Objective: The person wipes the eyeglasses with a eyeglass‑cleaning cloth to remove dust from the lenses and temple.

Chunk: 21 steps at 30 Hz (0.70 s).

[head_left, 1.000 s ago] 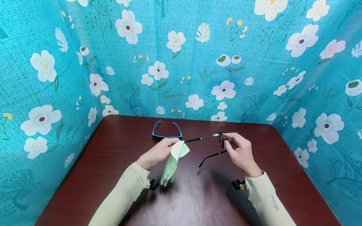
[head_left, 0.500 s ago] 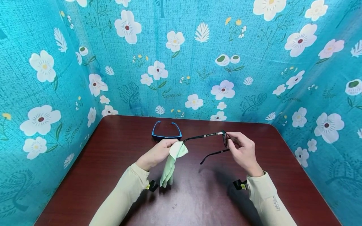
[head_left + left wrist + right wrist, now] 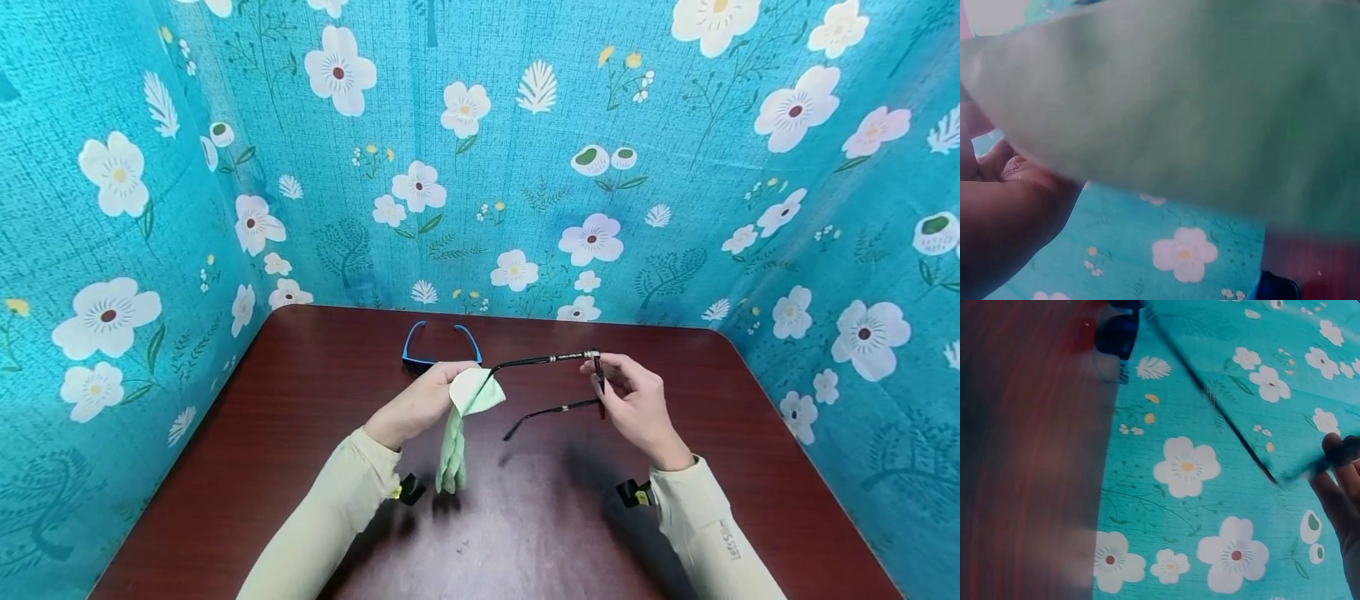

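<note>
In the head view, my right hand (image 3: 636,408) pinches the front frame of a dark pair of glasses (image 3: 525,362), which shows edge-on. Both temples are unfolded and point left, above the table. My left hand (image 3: 420,402) grips a pale green cloth (image 3: 475,392) where the upper temple's tip meets it; the cloth hides that tip. The rest of the cloth hangs down. Blurred green cloth (image 3: 1179,106) fills most of the left wrist view, beside part of my hand (image 3: 1016,206). One temple (image 3: 1229,422) crosses the right wrist view, and my fingers (image 3: 1335,487) hold the frame at right.
Blue-rimmed sunglasses (image 3: 415,365) lie with arms spread on the dark red table (image 3: 330,350), just behind my left hand, which partly covers them. A teal flowered curtain (image 3: 480,200) surrounds the table at the back and sides.
The glasses have turned, so their front went from angled to edge-on and the lower temple swung left. The cloth's hanging end shifted slightly right. Both hands keep their hold.
</note>
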{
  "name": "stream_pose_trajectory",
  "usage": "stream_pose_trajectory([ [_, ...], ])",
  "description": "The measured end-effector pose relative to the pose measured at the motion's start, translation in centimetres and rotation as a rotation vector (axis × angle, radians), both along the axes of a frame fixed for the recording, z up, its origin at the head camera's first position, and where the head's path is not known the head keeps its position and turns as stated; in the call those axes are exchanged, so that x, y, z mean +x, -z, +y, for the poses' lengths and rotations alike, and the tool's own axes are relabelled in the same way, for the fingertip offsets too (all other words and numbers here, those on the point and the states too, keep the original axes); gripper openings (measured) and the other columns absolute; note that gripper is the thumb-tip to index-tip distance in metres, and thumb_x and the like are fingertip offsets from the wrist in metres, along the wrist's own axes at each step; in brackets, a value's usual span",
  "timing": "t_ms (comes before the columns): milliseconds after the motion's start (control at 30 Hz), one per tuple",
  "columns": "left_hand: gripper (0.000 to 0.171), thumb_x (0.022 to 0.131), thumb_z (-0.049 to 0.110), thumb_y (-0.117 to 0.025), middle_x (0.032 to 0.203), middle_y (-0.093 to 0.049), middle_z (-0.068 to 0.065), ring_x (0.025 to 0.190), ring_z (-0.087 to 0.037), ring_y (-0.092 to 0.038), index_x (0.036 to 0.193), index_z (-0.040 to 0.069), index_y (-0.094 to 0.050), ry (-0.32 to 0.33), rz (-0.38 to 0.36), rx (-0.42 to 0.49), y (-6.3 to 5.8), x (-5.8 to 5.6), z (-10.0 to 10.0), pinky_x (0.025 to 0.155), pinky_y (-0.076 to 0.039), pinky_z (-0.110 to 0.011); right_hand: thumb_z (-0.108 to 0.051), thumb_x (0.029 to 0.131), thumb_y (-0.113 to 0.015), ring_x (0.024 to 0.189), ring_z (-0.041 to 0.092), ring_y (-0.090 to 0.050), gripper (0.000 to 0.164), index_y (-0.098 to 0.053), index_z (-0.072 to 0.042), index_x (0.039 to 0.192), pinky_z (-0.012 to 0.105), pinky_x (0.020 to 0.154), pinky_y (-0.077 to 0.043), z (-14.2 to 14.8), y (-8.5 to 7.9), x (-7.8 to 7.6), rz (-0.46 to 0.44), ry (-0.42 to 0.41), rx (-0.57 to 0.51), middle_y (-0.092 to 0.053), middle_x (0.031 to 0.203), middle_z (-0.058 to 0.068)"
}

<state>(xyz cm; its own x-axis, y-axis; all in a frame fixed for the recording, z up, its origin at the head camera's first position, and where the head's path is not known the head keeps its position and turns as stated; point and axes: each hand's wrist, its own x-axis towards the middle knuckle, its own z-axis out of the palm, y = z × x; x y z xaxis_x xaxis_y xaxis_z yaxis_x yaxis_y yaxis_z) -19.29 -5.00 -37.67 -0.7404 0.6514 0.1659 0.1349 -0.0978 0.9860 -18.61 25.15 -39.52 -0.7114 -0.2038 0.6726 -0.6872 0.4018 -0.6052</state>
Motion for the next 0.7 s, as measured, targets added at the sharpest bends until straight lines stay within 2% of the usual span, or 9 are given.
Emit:
stream_pose_trajectory([
  [133, 0.024, 0.091, 0.021, -0.047, 0.079, -0.051, -0.008, 0.070, -0.015, -0.041, 0.095, 0.001, -0.058, -0.031, -0.005, 0.005, -0.9, 0.2, 0.3, 0.063, -0.039, -0.027, 0.003, 0.079, -0.061, 0.081, 0.019, -0.060, 0.024, -0.058, -0.002, 0.103, 0.024, 0.068, -0.049, -0.4, 0.6, 0.0, -0.110, -0.038, 0.028, -0.062, 0.094, 0.009],
  [233, 0.022, 0.092, 0.021, -0.046, 0.078, -0.050, -0.009, 0.068, -0.016, -0.042, 0.093, 0.001, -0.057, -0.072, -0.012, 0.005, -1.7, 0.3, 0.6, 0.061, -0.039, -0.026, -0.004, 0.081, -0.061, 0.080, 0.019, -0.060, 0.024, -0.057, -0.003, 0.104, 0.025, 0.066, -0.049, -0.6, 0.8, 0.0, -0.181, -0.052, 0.069, -0.062, 0.100, 0.006],
  [300, 0.023, 0.092, 0.021, -0.046, 0.077, -0.050, -0.009, 0.067, -0.017, -0.043, 0.091, 0.001, -0.056, -0.093, -0.021, 0.010, -2.1, 0.3, 0.7, 0.060, -0.039, -0.027, -0.009, 0.082, -0.061, 0.082, 0.017, -0.060, 0.027, -0.056, -0.006, 0.109, 0.025, 0.063, -0.049, -0.6, 0.7, 0.0, -0.217, -0.063, 0.121, -0.060, 0.104, 0.002],
  [367, 0.023, 0.092, 0.021, -0.045, 0.075, -0.050, -0.009, 0.065, -0.017, -0.044, 0.088, 0.001, -0.055, -0.111, -0.023, 0.005, -2.4, 0.2, 0.9, 0.058, -0.039, -0.027, -0.010, 0.083, -0.059, 0.088, 0.013, -0.057, 0.035, -0.052, -0.011, 0.117, 0.023, 0.067, -0.047, -0.4, 0.4, 0.0, -0.229, -0.066, 0.186, -0.057, 0.110, -0.002],
  [467, 0.022, 0.092, 0.019, -0.045, 0.070, -0.050, -0.008, 0.060, -0.016, -0.044, 0.083, 0.002, -0.055, -0.131, -0.033, -0.006, -2.6, 0.2, 0.9, 0.055, -0.039, -0.026, 0.000, 0.083, -0.052, 0.096, 0.011, -0.052, 0.049, -0.044, -0.016, 0.128, 0.021, 0.070, -0.042, -0.1, -0.4, 0.3, -0.174, -0.056, 0.247, -0.051, 0.119, -0.004],
  [567, 0.021, 0.092, 0.017, -0.045, 0.066, -0.049, -0.007, 0.055, -0.014, -0.044, 0.080, 0.002, -0.054, -0.137, -0.039, -0.019, -2.4, 0.1, 0.9, 0.051, -0.038, -0.024, 0.010, 0.078, -0.047, 0.099, 0.015, -0.050, 0.056, -0.042, -0.012, 0.130, 0.023, 0.073, -0.040, 0.1, -1.3, 0.5, -0.052, -0.043, 0.210, -0.050, 0.120, 0.004],
  [700, 0.021, 0.092, 0.018, -0.045, 0.068, -0.051, -0.008, 0.056, -0.015, -0.045, 0.083, 0.001, -0.055, -0.131, -0.030, -0.041, -2.0, 0.0, 1.0, 0.051, -0.040, -0.024, 0.004, 0.079, -0.056, 0.088, 0.016, -0.054, 0.040, -0.056, -0.007, 0.117, 0.022, 0.072, -0.042, 0.0, -2.2, 0.6, 0.105, 0.009, 0.173, -0.057, 0.104, 0.007],
])
